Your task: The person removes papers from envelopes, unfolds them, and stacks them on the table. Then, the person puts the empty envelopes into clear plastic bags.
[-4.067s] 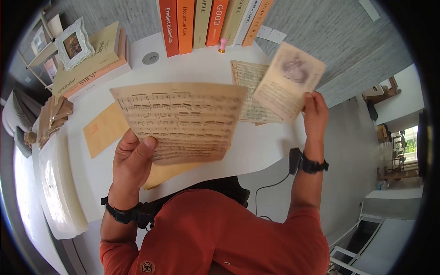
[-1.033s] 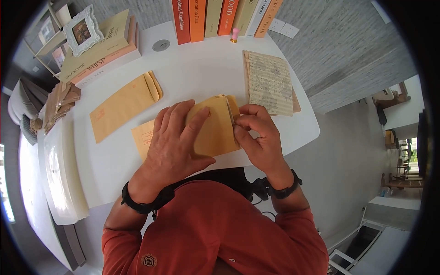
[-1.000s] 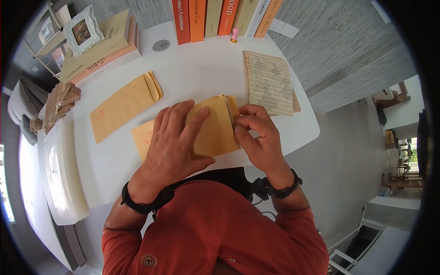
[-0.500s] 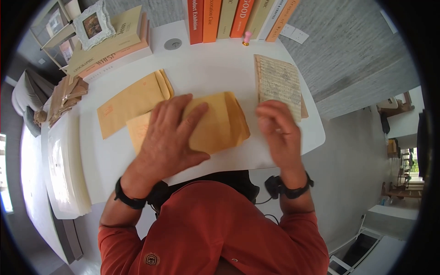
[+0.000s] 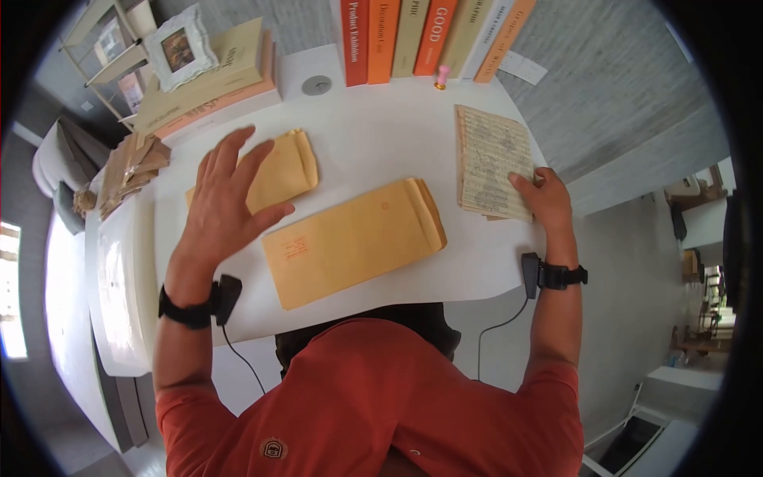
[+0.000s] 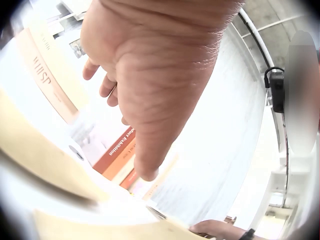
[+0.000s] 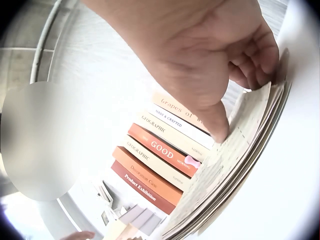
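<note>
My left hand [image 5: 218, 207] is raised with its fingers spread, over part of a yellow envelope [image 5: 286, 173], and holds nothing; the left wrist view shows the same empty hand [image 6: 150, 80]. Another yellow envelope [image 5: 350, 242] with red print lies flat at the middle of the table. At the right, my right hand [image 5: 550, 203] grips the edge of a stack of old music sheets [image 5: 489, 151]. In the right wrist view the thumb of this hand [image 7: 210, 65] presses on the top sheet of the stack [image 7: 235, 145], with the other fingers at its edge.
Upright books [image 5: 429, 40] and a pink-handled stamp [image 5: 442, 75] stand at the table's back. Stacked books [image 5: 207, 87] bear a white picture frame [image 5: 179, 49]. Brown paper pieces [image 5: 131, 171] and clear plastic sleeves [image 5: 123, 278] lie along the left side.
The left hand has lifted off the middle envelope and moved left. From that envelope's opening, the right hand has moved right to the music sheets and taken hold of their edge.
</note>
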`<state>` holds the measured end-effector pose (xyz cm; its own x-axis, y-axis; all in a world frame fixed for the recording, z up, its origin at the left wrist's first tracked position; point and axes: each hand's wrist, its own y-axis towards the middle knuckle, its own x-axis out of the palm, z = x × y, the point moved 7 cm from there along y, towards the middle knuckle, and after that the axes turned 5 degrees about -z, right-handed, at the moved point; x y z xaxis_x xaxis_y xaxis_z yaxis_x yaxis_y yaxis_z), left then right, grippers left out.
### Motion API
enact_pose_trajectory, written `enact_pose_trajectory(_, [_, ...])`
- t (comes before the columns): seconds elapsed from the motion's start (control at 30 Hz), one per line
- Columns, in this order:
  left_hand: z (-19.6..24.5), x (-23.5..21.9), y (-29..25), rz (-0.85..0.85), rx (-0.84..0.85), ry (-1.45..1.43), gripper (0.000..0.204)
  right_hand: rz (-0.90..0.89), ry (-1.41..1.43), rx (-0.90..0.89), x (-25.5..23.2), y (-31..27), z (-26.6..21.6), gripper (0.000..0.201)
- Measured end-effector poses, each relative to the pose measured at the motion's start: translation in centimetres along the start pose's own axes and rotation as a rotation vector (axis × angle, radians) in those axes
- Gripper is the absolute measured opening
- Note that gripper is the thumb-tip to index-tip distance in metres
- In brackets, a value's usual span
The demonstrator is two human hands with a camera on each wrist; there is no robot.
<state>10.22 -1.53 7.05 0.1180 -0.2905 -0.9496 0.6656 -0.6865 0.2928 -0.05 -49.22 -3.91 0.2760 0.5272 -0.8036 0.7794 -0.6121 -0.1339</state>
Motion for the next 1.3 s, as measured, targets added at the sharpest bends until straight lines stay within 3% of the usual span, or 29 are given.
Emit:
enact_pose_trajectory(0.03, [1.1,0.1,-0.2,0.013,0.031,-0.051,0.068,-0.031,0.070,-0.027,0.5,0.4,0.5,0.061])
enact_pose_trajectory(0.2, [4.8,2.1,-1.6,-0.058,0.052,-0.257,0.057,-0.073,0.388,-0.023,-0.1,0.6,1.2,0.028])
enact_pose_trajectory(0.4, [7.3,2.7,-1.6,-0.049,0.105,-0.460,0.050,-0.021,0.763,-0.089,-0.6,-0.8,3.0,0.023])
enact_pose_trajectory(0.6, [9.0,3.5,0.0,-0.046,0.112,-0.675,0.046,0.046,0.987,-0.289,-3.7,-5.6,0.2,0.029])
enact_pose_trajectory(0.7, [10.3,4.1,1.4,-0.116,0.104,-0.850,0.053,0.007,0.993,-0.409,-5.0,-9.0,-2.9,0.033])
enact_pose_trajectory(0.77, [11.2,4.3,2.1,-0.064,0.068,-0.976,0.058,-0.018,1.017,-0.423,-5.0,-10.9,-4.9,0.033])
enact_pose_trajectory(1.0, [11.1,6.3,2.6,-0.019,-0.173,-1.504,0.066,-0.254,1.072,-0.436,1.1,-13.4,-7.1,0.032])
enact_pose_trajectory(1.2, [10.4,6.6,1.2,0.028,-0.150,-1.335,0.066,-0.279,1.177,-0.352,4.2,-13.5,-7.7,0.027])
enact_pose_trajectory(1.3, [10.8,5.9,1.0,0.023,-0.122,-1.429,0.069,-0.235,1.191,-0.337,4.1,-13.4,-7.8,0.027])
